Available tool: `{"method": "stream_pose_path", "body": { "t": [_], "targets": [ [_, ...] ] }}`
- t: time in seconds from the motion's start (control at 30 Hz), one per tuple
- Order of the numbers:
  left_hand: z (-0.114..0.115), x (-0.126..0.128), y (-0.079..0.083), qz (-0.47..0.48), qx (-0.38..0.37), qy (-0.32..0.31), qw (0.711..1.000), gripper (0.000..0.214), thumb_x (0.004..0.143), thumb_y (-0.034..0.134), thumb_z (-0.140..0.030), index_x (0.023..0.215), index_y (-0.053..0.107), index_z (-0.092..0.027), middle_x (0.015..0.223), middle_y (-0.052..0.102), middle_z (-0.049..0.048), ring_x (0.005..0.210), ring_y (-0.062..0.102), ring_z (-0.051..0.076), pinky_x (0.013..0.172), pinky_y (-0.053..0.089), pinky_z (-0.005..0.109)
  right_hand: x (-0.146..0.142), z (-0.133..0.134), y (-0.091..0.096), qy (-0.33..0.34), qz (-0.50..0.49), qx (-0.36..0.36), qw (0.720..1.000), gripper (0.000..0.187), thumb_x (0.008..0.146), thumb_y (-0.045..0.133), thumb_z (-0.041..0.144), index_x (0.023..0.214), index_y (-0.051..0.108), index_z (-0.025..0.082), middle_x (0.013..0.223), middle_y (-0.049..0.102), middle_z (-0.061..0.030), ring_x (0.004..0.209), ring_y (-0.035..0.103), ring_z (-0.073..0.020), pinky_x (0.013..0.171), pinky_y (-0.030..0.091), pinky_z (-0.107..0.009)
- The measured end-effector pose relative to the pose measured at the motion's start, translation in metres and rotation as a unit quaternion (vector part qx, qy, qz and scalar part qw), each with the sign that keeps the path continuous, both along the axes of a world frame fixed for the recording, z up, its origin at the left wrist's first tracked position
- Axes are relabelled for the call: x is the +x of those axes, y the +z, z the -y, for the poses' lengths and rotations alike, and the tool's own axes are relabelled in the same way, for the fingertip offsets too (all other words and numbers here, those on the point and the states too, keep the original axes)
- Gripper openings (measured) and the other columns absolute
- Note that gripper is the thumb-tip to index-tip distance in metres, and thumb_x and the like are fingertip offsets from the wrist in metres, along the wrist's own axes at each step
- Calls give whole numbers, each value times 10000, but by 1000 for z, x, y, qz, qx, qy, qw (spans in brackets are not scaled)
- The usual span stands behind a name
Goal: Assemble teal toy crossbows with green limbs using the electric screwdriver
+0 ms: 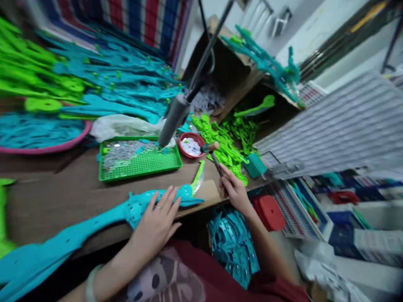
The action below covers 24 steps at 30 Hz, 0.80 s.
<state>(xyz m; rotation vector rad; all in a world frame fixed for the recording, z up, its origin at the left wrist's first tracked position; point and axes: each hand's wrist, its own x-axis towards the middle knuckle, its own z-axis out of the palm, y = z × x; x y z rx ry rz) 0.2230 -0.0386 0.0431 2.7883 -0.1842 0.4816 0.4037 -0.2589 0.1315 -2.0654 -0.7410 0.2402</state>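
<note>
A long blue plastic part [94, 222] lies along the front of the table and runs off to the lower left. My left hand [159, 218] rests on its right end with the fingers stretched out flat. A small green and clear curved piece [198, 178] stands up from the blue part's tip, beside a tan board [209, 191]. In my right hand [233, 188] is a small hammer [217, 163], its fingers wrapped round the handle. The hammer's head, with a tan end, is raised near a red bowl [192, 145] of small pale pieces.
A green tray [141, 164] of small metal pieces sits behind the blue part. Blue and green plastic parts [126, 75] are heaped at the back left, near a pink basin [47, 144]. A grey pole [174, 119] rises mid-table. A red stool [270, 213] stands right.
</note>
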Motion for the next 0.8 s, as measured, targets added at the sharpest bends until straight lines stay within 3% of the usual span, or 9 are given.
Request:
{"method": "stream_pose_path", "body": {
  "t": [0.1, 0.2, 0.33, 0.5, 0.6, 0.7, 0.8],
  "targets": [
    [36, 18, -7, -3, 8, -16, 1000, 484, 953, 527, -251, 1397, 570, -64, 1539, 476, 226, 1442, 443, 388, 1139, 410, 577, 0, 41, -22, -104, 44, -11, 993, 495, 1017, 466, 392, 1496, 494, 268, 660, 514, 41, 448, 475, -110, 448, 443, -246],
    [47, 26, -20, 35, 27, 17, 999, 424, 980, 466, -194, 1361, 602, -66, 1449, 580, 219, 1369, 529, 378, 1117, 434, 557, 5, 43, -43, -135, 90, -19, 986, 491, 1019, 431, 370, 1489, 509, 251, 685, 572, 18, 497, 515, -124, 559, 517, -272],
    [40, 29, -31, 108, 18, 26, 994, 373, 986, 476, -162, 1313, 594, -25, 1368, 620, 238, 1296, 577, 365, 1097, 462, 506, 17, 30, -60, -69, 63, -67, 993, 455, 983, 476, 365, 1391, 623, 229, 707, 648, -13, 589, 600, -154, 651, 556, -282],
    [39, 32, -27, 125, -18, 71, 989, 353, 995, 536, -247, 1271, 558, -29, 1297, 620, 251, 1227, 609, 356, 1029, 527, 470, -6, 41, -58, -45, 23, -70, 996, 466, 1030, 429, 341, 1466, 547, 228, 647, 601, 21, 459, 487, -106, 544, 497, -235],
    [41, 32, -21, 133, -27, 96, 986, 308, 987, 565, -303, 1154, 569, -44, 1221, 628, 248, 1138, 648, 343, 949, 574, 438, -31, 51, -52, 23, 20, -95, 995, 424, 1025, 470, 331, 1422, 598, 255, 766, 688, -15, 571, 589, -131, 654, 557, -268],
    [40, 31, -17, 124, -33, 103, 986, 257, 984, 572, -317, 1055, 564, -70, 1188, 619, 248, 1100, 661, 343, 883, 600, 424, -48, 55, -48, 18, 35, -75, 996, 457, 1044, 433, 293, 1494, 511, 273, 840, 731, -33, 625, 648, -145, 696, 588, -279],
    [40, 30, -17, 120, -45, 119, 985, 220, 989, 558, -317, 991, 544, -98, 1186, 610, 252, 1043, 681, 336, 793, 618, 409, -56, 50, -45, 89, 41, -102, 990, 478, 1038, 449, 262, 1514, 476, 297, 1007, 768, -58, 814, 734, -177, 797, 616, -298]
  ]
}}
